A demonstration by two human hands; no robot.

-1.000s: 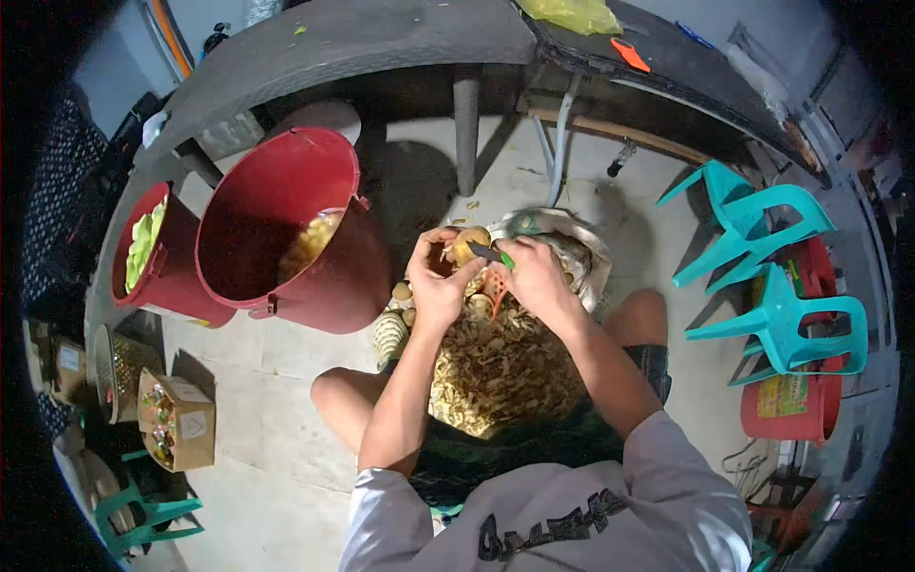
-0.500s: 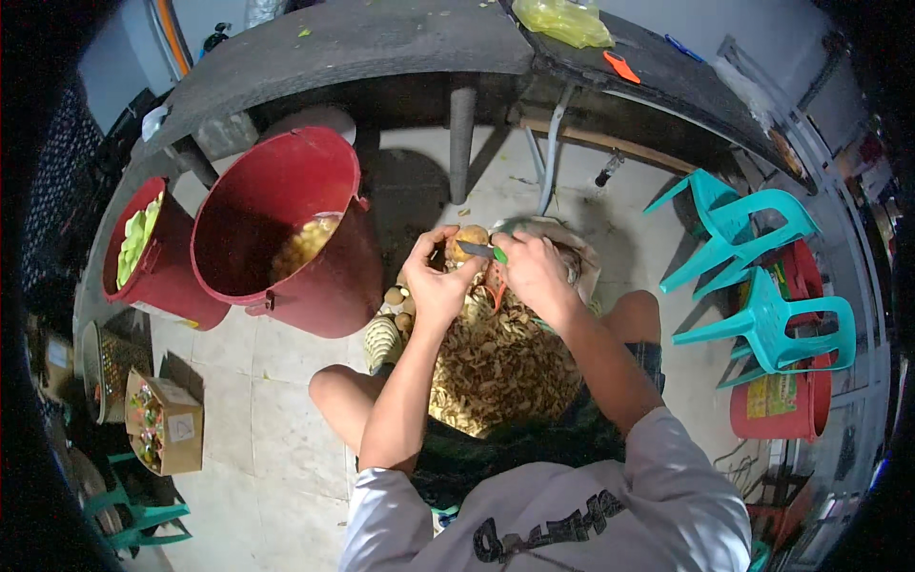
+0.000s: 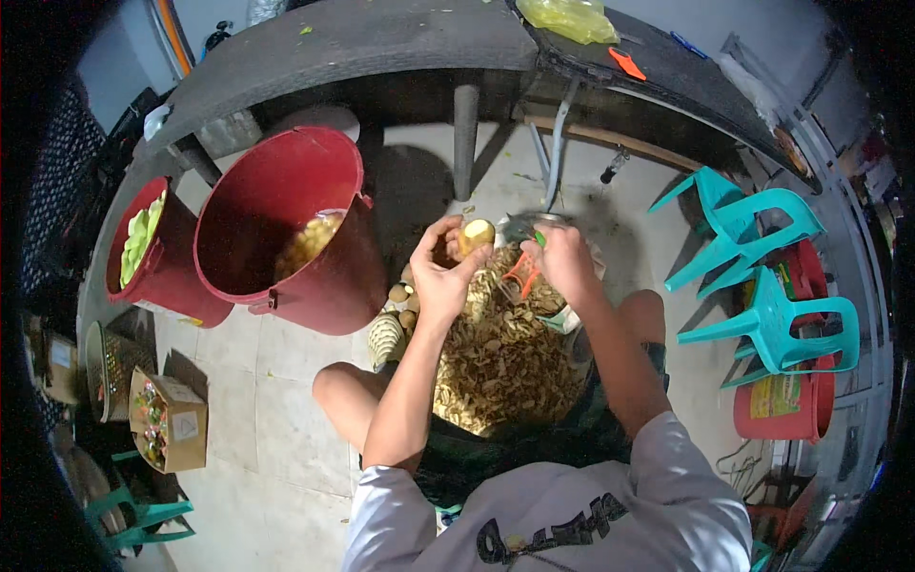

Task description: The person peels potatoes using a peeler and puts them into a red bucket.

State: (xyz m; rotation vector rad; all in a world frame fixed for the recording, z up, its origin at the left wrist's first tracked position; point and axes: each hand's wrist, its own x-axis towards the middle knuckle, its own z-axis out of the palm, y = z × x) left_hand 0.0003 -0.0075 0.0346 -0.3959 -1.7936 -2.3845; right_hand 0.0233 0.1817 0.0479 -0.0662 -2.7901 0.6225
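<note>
My left hand (image 3: 443, 272) grips a potato (image 3: 477, 235) at its fingertips; a pale, cut patch shows on its brown skin. To the right of it, my right hand (image 3: 564, 267) is closed around a small knife's green handle (image 3: 540, 238), its dark blade pointing left, apart from the potato. Below the hands, between my legs, lies a large heap of peelings (image 3: 505, 372). An orange peeler (image 3: 519, 276) rests at the heap's far side. Several unpeeled potatoes (image 3: 400, 296) are gathered left of the heap.
A big red bucket (image 3: 357, 262) with pale peeled potatoes stands left, beside a smaller red bucket (image 3: 181, 276) holding green produce. Farther left is a cardboard box (image 3: 186, 434). Dark tables (image 3: 381, 43) span the far side. Turquoise plastic chairs (image 3: 762, 315) stand at right.
My right hand has drawn the knife away from the potato toward the right. The potato's pale cut patch now faces up, and more of the orange peeler shows.
</note>
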